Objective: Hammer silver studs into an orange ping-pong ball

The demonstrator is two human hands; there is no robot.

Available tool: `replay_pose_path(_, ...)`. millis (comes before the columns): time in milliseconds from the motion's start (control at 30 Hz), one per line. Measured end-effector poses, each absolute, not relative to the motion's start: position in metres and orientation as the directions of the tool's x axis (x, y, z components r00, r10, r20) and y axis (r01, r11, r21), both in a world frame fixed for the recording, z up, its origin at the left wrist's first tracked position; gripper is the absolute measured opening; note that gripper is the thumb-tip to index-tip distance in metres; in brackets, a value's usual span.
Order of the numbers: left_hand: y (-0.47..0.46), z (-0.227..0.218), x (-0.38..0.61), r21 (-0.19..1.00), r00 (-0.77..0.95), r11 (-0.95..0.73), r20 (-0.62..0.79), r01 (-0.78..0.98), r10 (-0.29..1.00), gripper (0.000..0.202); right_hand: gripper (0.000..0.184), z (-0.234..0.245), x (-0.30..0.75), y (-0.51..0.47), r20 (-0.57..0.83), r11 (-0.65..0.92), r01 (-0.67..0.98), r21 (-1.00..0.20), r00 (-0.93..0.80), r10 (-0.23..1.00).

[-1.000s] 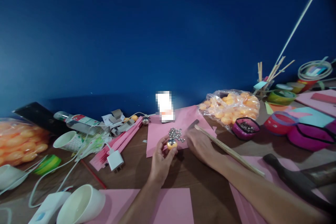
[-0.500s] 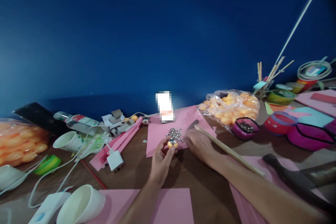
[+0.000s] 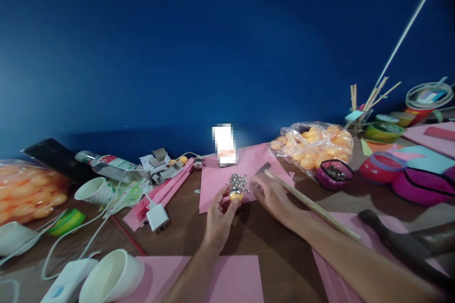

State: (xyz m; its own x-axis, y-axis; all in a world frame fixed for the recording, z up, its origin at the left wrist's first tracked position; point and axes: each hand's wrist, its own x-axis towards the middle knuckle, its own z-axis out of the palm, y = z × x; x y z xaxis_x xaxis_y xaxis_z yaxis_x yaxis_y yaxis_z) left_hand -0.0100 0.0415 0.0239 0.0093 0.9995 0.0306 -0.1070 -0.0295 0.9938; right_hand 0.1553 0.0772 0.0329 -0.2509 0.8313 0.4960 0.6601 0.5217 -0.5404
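Note:
My left hand (image 3: pixel 219 215) grips a small orange ball (image 3: pixel 236 196) between thumb and fingers, with shiny silver pieces over its top. Just behind it, a heap of small silver pieces, perhaps tacks (image 3: pixel 239 181), lies on pink paper (image 3: pixel 213 182); where heap and studded ball meet is hard to tell apart. To the right of the heap, my right hand (image 3: pixel 270 194) has its fingers drawn together, and anything in their tips is too small to make out. A wooden-handled hammer (image 3: pixel 313 204) lies just beyond my right hand.
A bag of orange balls (image 3: pixel 313 144) and a purple bowl of small metal pieces (image 3: pixel 334 174) are at right, a dark hammer (image 3: pixel 380 232) nearer. A white cup (image 3: pixel 110 277), charger (image 3: pixel 157 218), cables and another bag of orange balls (image 3: pixel 31 191) crowd the left.
My right hand's fingers have drawn back slightly from the heap. The ball in my left hand appears tilted a little, with more orange showing. The view has shifted slightly.

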Motion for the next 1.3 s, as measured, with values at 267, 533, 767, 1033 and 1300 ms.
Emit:
replay_pose_path(267,0.043,0.021,-0.011,0.996,0.01,-0.011,0.011,-0.087,1.0,0.053,0.013,0.034,0.154,0.074,0.488,0.505,0.624,-0.597,-0.218,0.845)
replay_pose_path(533,0.044,0.02,-0.011,0.992,0.005,-0.046,0.047,-0.118,0.999,0.05,0.016,0.033,0.152,0.076,0.378,0.423,0.415,-0.806,-0.189,0.906)
replay_pose_path(767,0.045,0.019,-0.011,0.984,-0.008,-0.035,0.035,-0.174,0.999,0.048,0.012,0.042,0.146,0.072,0.325,0.363,0.251,-0.897,-0.179,0.929)
replay_pose_path(1033,0.044,0.02,-0.01,0.984,-0.001,-0.018,0.018,-0.178,1.0,0.048,0.011,0.047,0.138,0.063,0.18,0.201,0.04,-0.979,-0.302,0.936)
replay_pose_path(1300,0.044,0.021,-0.011,0.988,-0.005,0.008,-0.009,-0.154,1.0,0.046,0.015,0.039,0.137,0.063,0.057,0.068,0.023,-0.997,-0.318,0.946)
